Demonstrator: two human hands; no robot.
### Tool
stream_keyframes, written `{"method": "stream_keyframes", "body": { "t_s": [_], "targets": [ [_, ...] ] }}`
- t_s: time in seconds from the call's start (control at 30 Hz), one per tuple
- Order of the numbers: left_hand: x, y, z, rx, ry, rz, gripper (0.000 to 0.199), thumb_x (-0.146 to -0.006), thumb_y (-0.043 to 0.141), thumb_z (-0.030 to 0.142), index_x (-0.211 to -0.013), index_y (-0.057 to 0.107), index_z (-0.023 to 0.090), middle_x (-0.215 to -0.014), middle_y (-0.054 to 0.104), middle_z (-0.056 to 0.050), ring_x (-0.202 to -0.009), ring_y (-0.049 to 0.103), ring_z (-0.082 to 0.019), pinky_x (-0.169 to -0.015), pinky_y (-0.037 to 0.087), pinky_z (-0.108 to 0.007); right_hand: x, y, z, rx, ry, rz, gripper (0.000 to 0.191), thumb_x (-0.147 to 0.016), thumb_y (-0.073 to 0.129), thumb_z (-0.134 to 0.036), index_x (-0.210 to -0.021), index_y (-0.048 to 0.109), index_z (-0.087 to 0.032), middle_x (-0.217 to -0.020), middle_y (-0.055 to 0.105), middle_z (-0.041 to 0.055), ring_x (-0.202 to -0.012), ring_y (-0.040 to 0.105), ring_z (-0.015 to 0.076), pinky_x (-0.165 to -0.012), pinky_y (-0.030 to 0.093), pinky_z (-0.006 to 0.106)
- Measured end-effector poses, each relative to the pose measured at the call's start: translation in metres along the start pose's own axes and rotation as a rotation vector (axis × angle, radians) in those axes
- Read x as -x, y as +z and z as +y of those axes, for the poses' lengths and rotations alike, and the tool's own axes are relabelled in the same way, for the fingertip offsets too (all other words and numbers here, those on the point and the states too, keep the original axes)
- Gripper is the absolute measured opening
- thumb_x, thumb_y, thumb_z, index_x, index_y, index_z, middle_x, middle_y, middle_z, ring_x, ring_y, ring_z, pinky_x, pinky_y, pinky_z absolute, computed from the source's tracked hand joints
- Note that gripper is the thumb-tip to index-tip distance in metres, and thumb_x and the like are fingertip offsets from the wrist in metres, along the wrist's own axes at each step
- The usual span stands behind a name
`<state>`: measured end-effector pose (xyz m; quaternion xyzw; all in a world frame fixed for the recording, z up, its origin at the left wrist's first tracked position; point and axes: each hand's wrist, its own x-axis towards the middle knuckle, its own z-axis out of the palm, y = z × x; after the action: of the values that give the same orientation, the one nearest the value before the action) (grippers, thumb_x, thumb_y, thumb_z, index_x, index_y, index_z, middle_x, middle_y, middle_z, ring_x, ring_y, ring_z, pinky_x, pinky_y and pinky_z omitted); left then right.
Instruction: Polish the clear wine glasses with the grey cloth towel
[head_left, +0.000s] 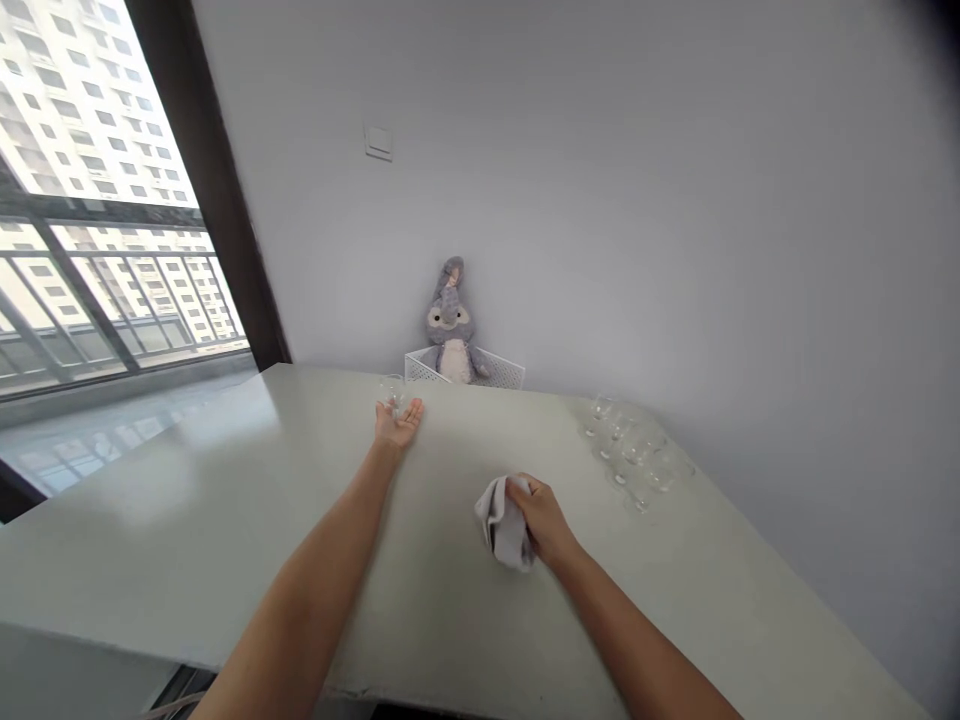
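My right hand [541, 518] clamps a crumpled pale grey cloth [504, 525], bunched so it stays gathered in my fist. My left hand [397, 423] lies open, palm up, fingers apart, just below a clear stemmed wine glass [391, 395] at 12 o'clock; more clear wine glasses [634, 450] cluster at 2 o'clock.

Left hand [397, 424] by wineglass [392, 395], right hand [544, 518] grips cloth [504, 526].

Apartment room, balcony window [127, 285], plush rabbit [448, 325]

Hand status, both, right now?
Left hand: open, palm up, by a wine glass.
Right hand: closed, holding a grey cloth.
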<state>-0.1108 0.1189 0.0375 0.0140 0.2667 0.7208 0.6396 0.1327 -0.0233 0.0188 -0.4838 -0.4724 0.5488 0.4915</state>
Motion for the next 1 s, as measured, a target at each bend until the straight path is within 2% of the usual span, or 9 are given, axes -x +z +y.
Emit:
{"method": "stream_keyframes", "body": {
  "t_s": [0.1, 0.17, 0.23, 0.37, 0.47, 0.6, 0.73, 0.87, 1.0],
  "targets": [
    [0.001, 0.002, -0.002, 0.005, 0.007, -0.036, 0.035, -0.083, 0.034, 0.052, -0.083, 0.043, 0.018, -0.105, 0.053, -0.015, -0.091, 0.059, -0.02, -0.065, 0.054, -0.032, -0.012, -0.01, -0.005, -0.453, 0.18, 0.146, 0.025, -0.062, 0.064, -0.037, -0.069, 0.052, -0.017, -0.055, 0.055, -0.001, -0.05, 0.051, 0.0135, -0.047, 0.04, 0.024],
    [0.006, 0.005, -0.006, -0.009, -0.006, -0.061, 0.031, -0.081, 0.044, 0.047, -0.076, 0.044, 0.016, -0.101, 0.054, -0.015, -0.09, 0.06, -0.019, -0.065, 0.054, -0.03, -0.019, -0.019, -0.009, -0.554, 0.19, 0.235, 0.025, -0.057, 0.068, -0.03, -0.068, 0.051, -0.017, -0.057, 0.057, 0.0002, -0.052, 0.053, 0.0142, -0.049, 0.042, 0.025],
    [0.015, 0.01, -0.014, -0.034, -0.039, -0.093, 0.027, -0.079, 0.051, 0.04, -0.073, 0.046, 0.014, -0.098, 0.056, -0.015, -0.09, 0.06, -0.02, -0.066, 0.054, -0.03, -0.022, -0.032, -0.016, -0.476, 0.068, 0.323, 0.026, -0.055, 0.069, -0.027, -0.07, 0.05, -0.017, -0.057, 0.055, -0.002, -0.051, 0.051, 0.0125, -0.048, 0.042, 0.024],
    [0.048, 0.024, -0.035, -0.161, -0.126, -0.223, 0.024, -0.078, 0.055, 0.036, -0.076, 0.049, 0.013, -0.092, 0.058, -0.014, -0.093, 0.059, -0.022, -0.071, 0.053, -0.03, -0.02, -0.058, -0.033, 0.022, -0.272, 0.525, 0.027, -0.055, 0.069, -0.027, -0.074, 0.052, -0.017, -0.058, 0.05, -0.0061, -0.048, 0.044, 0.0082, -0.041, 0.035, 0.019],
    [0.083, 0.031, -0.052, -0.251, -0.186, -0.393, 0.025, -0.079, 0.052, 0.039, -0.085, 0.051, 0.014, -0.093, 0.06, -0.012, -0.096, 0.058, -0.02, -0.078, 0.05, -0.029, -0.02, -0.07, -0.042, -0.005, -0.297, 0.592, 0.031, -0.056, 0.067, -0.028, -0.08, 0.05, -0.018, -0.058, 0.05, -0.0073, -0.046, 0.044, 0.0079, -0.041, 0.037, 0.019],
    [0.127, 0.021, -0.082, -0.347, -0.32, -0.653, 0.027, -0.08, 0.052, 0.039, -0.097, 0.05, 0.018, -0.098, 0.06, -0.008, -0.101, 0.056, -0.019, -0.087, 0.044, -0.031, -0.026, -0.074, -0.042, -0.435, -0.178, 0.527, 0.029, -0.052, 0.068, -0.02, -0.073, 0.048, -0.017, -0.057, 0.053, -0.0061, -0.051, 0.052, 0.0107, -0.049, 0.046, 0.023],
    [0.151, -0.001, -0.113, -0.426, -0.336, -0.694, 0.027, -0.076, 0.059, 0.03, -0.1, 0.049, 0.022, -0.103, 0.059, -0.006, -0.101, 0.056, -0.021, -0.089, 0.041, -0.036, -0.028, -0.064, -0.039, -0.625, -0.039, 0.463, 0.021, -0.051, 0.065, -0.016, -0.065, 0.05, -0.016, -0.056, 0.056, -0.0037, -0.053, 0.055, 0.0121, -0.053, 0.048, 0.024],
    [0.15, -0.015, -0.127, -0.419, -0.305, -0.599, 0.029, -0.073, 0.063, 0.025, -0.099, 0.048, 0.021, -0.101, 0.059, -0.005, -0.1, 0.056, -0.021, -0.09, 0.041, -0.038, -0.015, -0.043, -0.039, -0.568, -0.127, 0.378, 0.024, -0.052, 0.068, -0.018, -0.069, 0.05, -0.017, -0.053, 0.052, -0.0072, -0.046, 0.049, 0.0081, -0.045, 0.043, 0.02],
    [0.141, -0.018, -0.124, -0.372, -0.246, -0.544, 0.031, -0.072, 0.065, 0.024, -0.097, 0.049, 0.021, -0.1, 0.059, -0.004, -0.094, 0.059, -0.018, -0.086, 0.043, -0.033, 0.005, -0.021, -0.04, -0.259, -0.2, 0.096, 0.023, -0.062, 0.067, -0.028, -0.077, 0.054, -0.017, -0.06, 0.053, -0.0056, -0.045, 0.046, 0.0071, -0.041, 0.038, 0.019]
  ]
}}
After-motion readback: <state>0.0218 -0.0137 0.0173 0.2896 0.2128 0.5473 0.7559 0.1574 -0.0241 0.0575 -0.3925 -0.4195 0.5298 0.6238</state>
